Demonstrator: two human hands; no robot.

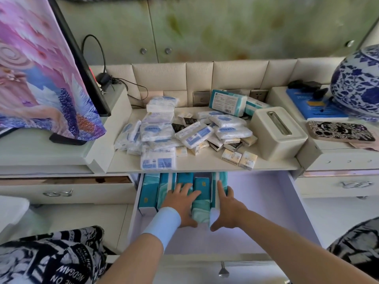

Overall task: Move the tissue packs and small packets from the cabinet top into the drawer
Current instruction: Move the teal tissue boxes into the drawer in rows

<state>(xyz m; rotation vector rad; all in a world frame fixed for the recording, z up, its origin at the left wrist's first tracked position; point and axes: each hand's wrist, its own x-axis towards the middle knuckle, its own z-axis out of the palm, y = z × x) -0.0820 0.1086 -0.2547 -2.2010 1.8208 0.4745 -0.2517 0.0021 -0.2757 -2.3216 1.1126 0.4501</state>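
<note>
Teal packs (164, 187): five long ones stand on edge, side by side, in the left rear of the drawer (266, 212); judged to be squeezed together so the bare right half stays free for the rest.
Left hand (180, 203): fingers spread almost straight over the tops of the middle packs, thumb at their near ends; it presses down and grips nothing.
Right hand (225, 208): fingers straight along the outermost pack, thumb splayed wide; it seems to push the row leftward and closes round nothing.
Cabinet top (276, 165): most of the load waits here, with white tissue packs (158, 132) heaped in the middle, small packets (248, 159) scattered at the front right, and two more teal ones (227, 102) at the back.
Tissue box (276, 132): beside the heap, probably not part of the job.
Hidden: the far ends of the drawer row run under the cabinet top's edge; the right hand's outer fingers lie behind the pack; the bottom of the heap is buried, so no count is possible; print on the wrappers is too small to read.
</note>
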